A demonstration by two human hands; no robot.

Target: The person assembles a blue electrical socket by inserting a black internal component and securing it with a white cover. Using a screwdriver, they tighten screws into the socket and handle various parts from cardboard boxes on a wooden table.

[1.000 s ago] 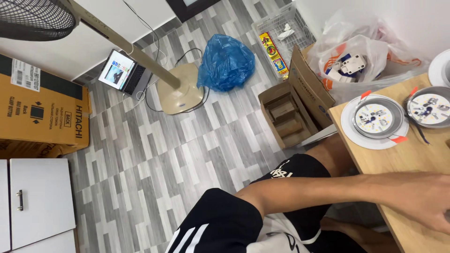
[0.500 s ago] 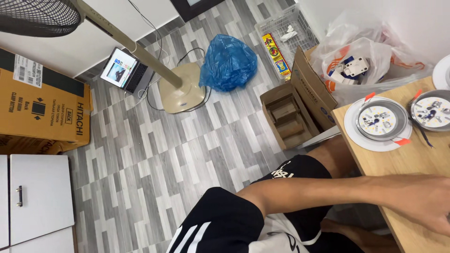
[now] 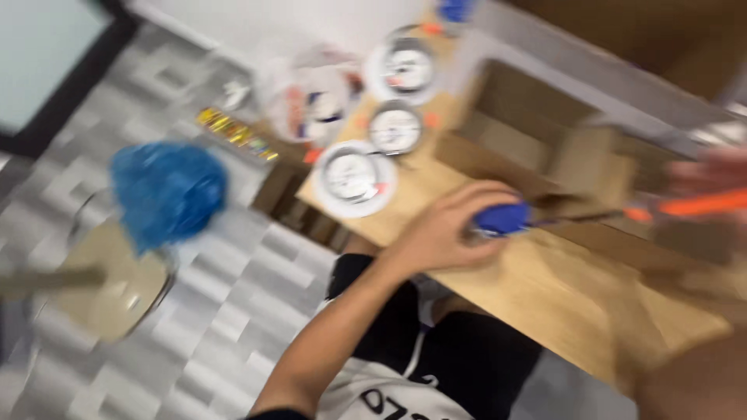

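The picture is heavily blurred. My left hand reaches across my lap onto the wooden table, fingers curled around a small blue rounded object. A thin dark rod runs from that object toward an orange-handled tool. My right hand is at the right edge, closed over the tool; the blur hides its fingers. An open cardboard box stands just behind both hands.
Three round white dial-like discs lie on the table's far left end. A clear plastic bag sits beyond them. On the grey patterned floor are a blue plastic bag and a fan's round base.
The view has swung sharply from the floor to the table. My left hand, earlier at the right edge, now shows on the table gripping the blue object; my right hand has come into view.
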